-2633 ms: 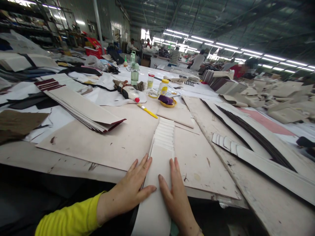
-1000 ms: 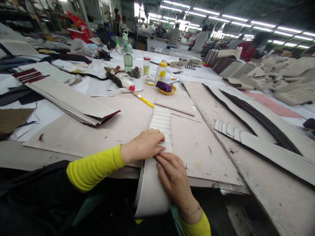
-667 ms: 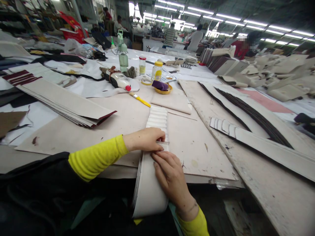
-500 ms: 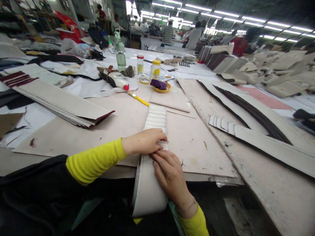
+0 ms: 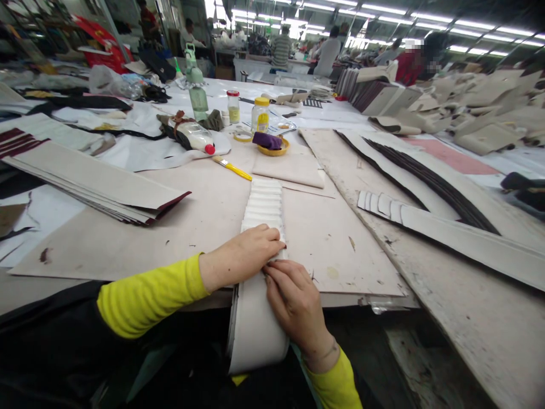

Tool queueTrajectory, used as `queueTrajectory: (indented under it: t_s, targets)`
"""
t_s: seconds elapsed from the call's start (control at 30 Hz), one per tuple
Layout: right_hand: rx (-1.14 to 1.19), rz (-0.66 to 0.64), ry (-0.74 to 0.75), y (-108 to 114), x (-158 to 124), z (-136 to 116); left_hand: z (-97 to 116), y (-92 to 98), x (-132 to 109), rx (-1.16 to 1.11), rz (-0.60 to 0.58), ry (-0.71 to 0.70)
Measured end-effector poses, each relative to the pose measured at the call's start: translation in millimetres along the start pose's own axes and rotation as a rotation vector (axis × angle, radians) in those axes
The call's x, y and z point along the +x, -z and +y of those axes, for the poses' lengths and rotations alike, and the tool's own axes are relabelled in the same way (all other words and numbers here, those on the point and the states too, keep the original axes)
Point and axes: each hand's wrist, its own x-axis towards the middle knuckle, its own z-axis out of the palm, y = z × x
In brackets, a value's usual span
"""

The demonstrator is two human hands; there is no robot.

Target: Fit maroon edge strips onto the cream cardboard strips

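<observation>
A stack of pale cream strips lies lengthwise before me, its far ends fanned out in overlapping steps on the table. The near part bends down over the table edge toward my lap. My left hand lies across the stack from the left, fingers bent and pressed on the strip ends. Close against it, my right hand pinches the top strip at its right side, thumb and fingers together. The exact grip under the fingertips is hidden.
A yellow-handled brush lies beyond the strips. Behind it are a yellow dish with a purple cloth, a yellow-lidded jar and a green bottle. Strips with dark-red ends lie left; more cream strips lie right. People work farther back.
My left hand has shifted slightly and its fingers now cover the strip edge that stood out before. My right hand has hardly moved. The whole view has shifted a little.
</observation>
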Motion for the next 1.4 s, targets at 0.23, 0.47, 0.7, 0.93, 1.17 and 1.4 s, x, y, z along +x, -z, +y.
queueTrajectory:
  t_s: [0.23,0.47,0.7,0.93,1.17,1.4]
  targets:
    - [-0.039,0.032,-0.109,-1,4,2,6,-3.0,-5,0.003,0.010,0.048]
    - [-0.172,-0.024,-0.181,-1,19,16,-8,-2.1,-16,-0.144,0.084,0.218]
    - [-0.221,-0.176,-0.114,3,34,19,-24,0.2,-39,-0.320,0.125,0.318]
    - [-0.204,-0.285,-0.041,2,50,16,-22,-3.0,-38,-0.336,0.177,0.324]
    - [-0.288,-0.346,0.056,2,52,13,-19,-8.0,-43,-0.167,0.202,0.264]
    - [-0.475,-0.399,0.151,2,50,2,-11,-9.7,-52,0.074,0.179,0.217]
